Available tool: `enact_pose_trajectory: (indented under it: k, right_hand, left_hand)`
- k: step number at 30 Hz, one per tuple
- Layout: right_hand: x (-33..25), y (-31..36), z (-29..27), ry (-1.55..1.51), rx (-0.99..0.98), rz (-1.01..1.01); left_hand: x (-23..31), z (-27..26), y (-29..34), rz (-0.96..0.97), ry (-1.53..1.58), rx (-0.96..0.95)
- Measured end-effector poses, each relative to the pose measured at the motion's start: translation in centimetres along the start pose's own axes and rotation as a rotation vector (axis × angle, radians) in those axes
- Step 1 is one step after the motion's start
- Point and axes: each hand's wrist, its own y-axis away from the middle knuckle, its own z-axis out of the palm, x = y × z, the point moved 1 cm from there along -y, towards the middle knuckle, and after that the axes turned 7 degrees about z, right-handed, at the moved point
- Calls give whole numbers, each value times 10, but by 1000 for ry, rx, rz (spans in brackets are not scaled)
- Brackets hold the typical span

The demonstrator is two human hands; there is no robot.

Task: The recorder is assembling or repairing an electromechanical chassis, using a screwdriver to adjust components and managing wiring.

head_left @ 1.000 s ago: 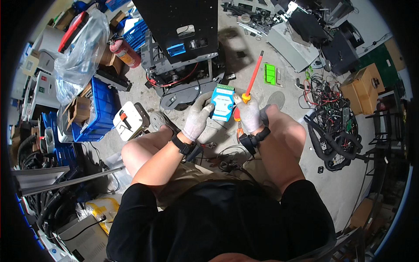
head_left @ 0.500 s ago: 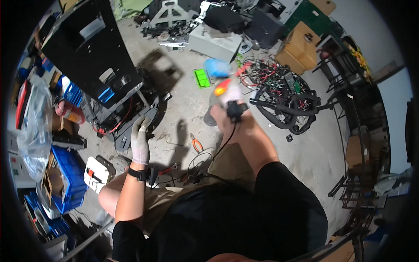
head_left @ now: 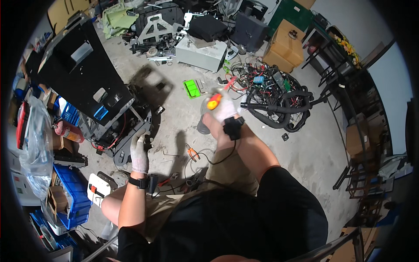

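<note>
My right hand [head_left: 225,107], in a white glove, is closed on a red-and-yellow tool handle [head_left: 214,102] above the floor by my right knee. The rest of that tool is blurred or hidden. A bright green tray [head_left: 191,88] lies just beyond this hand. My left hand [head_left: 139,153], also gloved, has its fingers loosely bent and apart beside the base of a tall black machine cabinet [head_left: 87,72]. No held thing shows in it. Orange-handled pliers [head_left: 192,152] lie on the floor between my hands.
A heap of tangled wires and black hose [head_left: 279,98] lies at the right, with a cardboard box [head_left: 283,46] behind. A light grey metal case [head_left: 200,54] stands at the back. At the left are a blue crate [head_left: 78,196] and a clear plastic bag [head_left: 37,148]. A cable trails from my right wrist.
The view has shifted slightly. A blurred blue thing beyond my right hand is gone from there, and a blue piece now shows on the wire heap. The right hand keeps the tool.
</note>
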Motion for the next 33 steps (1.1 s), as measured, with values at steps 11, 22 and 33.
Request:
enact_pose_trajectory:
  k: [11, 22, 33]
  right_hand:
    - [130, 64, 64, 47, -150, 282]
    - [121, 208, 200, 466, -498, -229]
    - [97, 262, 240, 711, -937, -640]
  left_hand:
    - [7, -9, -2, 12, 47, -8]
    - [24, -19, 0, 66, 51, 32]
    - [24, -24, 6, 41, 70, 91]
